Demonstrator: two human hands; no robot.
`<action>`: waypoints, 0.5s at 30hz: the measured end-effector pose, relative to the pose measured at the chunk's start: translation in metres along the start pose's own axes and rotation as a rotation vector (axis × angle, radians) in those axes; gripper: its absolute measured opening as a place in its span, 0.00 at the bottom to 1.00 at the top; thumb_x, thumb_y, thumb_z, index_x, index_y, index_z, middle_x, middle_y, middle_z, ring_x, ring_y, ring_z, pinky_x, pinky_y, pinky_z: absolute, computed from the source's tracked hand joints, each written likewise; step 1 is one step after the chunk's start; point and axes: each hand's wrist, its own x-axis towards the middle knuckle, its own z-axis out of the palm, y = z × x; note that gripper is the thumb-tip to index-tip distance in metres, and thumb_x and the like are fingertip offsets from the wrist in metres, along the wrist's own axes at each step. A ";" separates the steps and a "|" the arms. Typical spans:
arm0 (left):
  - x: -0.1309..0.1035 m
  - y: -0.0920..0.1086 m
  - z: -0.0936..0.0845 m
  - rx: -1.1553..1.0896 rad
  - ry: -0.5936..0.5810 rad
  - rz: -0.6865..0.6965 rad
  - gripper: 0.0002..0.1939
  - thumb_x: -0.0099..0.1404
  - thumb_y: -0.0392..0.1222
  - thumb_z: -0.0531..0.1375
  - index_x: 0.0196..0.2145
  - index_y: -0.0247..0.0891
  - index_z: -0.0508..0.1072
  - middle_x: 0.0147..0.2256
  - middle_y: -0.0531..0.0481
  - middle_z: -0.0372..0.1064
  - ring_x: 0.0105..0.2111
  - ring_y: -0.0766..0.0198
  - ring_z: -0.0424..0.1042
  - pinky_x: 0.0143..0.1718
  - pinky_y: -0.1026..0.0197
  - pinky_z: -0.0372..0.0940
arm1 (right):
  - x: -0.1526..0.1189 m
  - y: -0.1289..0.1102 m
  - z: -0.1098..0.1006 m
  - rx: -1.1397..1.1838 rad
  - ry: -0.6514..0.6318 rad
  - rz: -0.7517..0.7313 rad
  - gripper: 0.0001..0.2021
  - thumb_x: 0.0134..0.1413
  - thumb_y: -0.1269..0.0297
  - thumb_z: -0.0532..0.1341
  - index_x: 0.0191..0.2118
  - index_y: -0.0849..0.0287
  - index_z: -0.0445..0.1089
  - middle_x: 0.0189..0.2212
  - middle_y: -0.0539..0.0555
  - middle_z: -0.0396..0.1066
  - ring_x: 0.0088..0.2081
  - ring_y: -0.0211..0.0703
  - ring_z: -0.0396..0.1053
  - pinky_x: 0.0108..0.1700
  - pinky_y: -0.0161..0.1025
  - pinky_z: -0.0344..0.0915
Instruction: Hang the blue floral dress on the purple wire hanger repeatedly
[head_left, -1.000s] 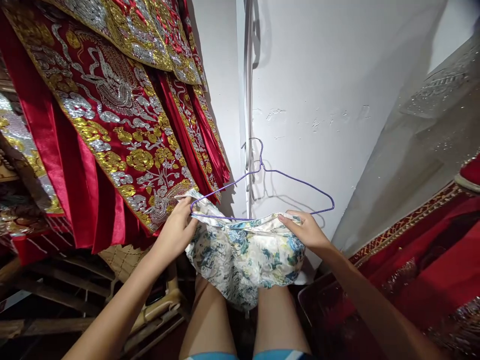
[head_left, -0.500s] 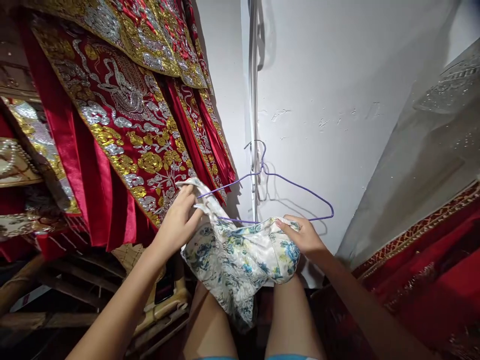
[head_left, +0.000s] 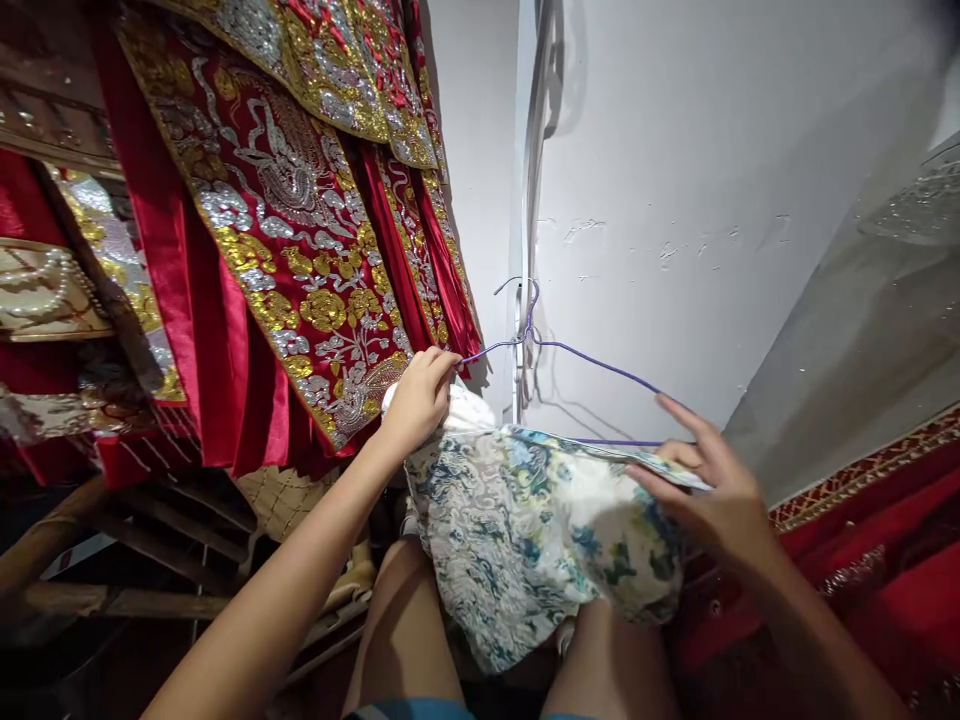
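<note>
A white garment with blue and green flowers [head_left: 525, 520] hangs stretched between my two hands, above my knees. My left hand [head_left: 424, 400] is closed on its left upper part, together with the left arm of a purple wire hanger [head_left: 592, 362]. With my right hand [head_left: 709, 475] I pinch the garment's right top edge between thumb and fingers, while the index finger reaches up to the hanger's right arm. The hanger's hook points upward in front of the white wall. Its lower bar runs partly behind the cloth.
Red dresses with gold and silver embroidery [head_left: 300, 230] hang at the left. Below them stands a bamboo frame [head_left: 112, 600]. A white wall [head_left: 645, 160] with a cable-like strip lies ahead. Red fabric [head_left: 885, 570] and clear plastic sheeting [head_left: 855, 330] are at the right.
My left hand has moved right and up onto the hanger's arm. My right hand has gone outward to the right, pulling the garment wider, and its index finger now reaches the hanger.
</note>
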 end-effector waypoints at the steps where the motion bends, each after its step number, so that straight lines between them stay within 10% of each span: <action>1: 0.001 -0.001 -0.001 0.022 -0.005 0.009 0.13 0.71 0.35 0.47 0.45 0.38 0.71 0.41 0.43 0.66 0.42 0.54 0.63 0.45 0.54 0.60 | 0.003 0.002 -0.009 -0.020 0.051 -0.004 0.41 0.44 0.53 0.71 0.65 0.54 0.61 0.26 0.50 0.70 0.30 0.43 0.69 0.30 0.34 0.63; 6: 0.001 0.001 0.000 0.067 0.017 0.047 0.11 0.72 0.36 0.48 0.42 0.39 0.70 0.40 0.44 0.60 0.43 0.56 0.62 0.45 0.54 0.61 | 0.033 0.004 -0.029 -0.103 0.040 -0.035 0.19 0.46 0.51 0.70 0.39 0.60 0.79 0.31 0.57 0.77 0.34 0.50 0.73 0.31 0.38 0.64; 11: -0.001 0.001 0.009 0.137 0.119 0.050 0.12 0.72 0.39 0.49 0.42 0.38 0.72 0.44 0.41 0.55 0.46 0.55 0.60 0.46 0.53 0.62 | 0.065 -0.004 -0.027 -0.018 0.190 -0.160 0.17 0.47 0.53 0.69 0.41 0.58 0.79 0.35 0.56 0.78 0.35 0.48 0.74 0.35 0.39 0.66; 15: 0.000 -0.006 0.014 0.105 0.171 -0.033 0.13 0.72 0.42 0.49 0.42 0.39 0.72 0.47 0.41 0.56 0.48 0.55 0.62 0.49 0.53 0.61 | 0.077 0.008 -0.022 0.220 -0.143 0.114 0.22 0.36 0.49 0.74 0.34 0.61 0.78 0.28 0.56 0.77 0.29 0.50 0.74 0.31 0.42 0.69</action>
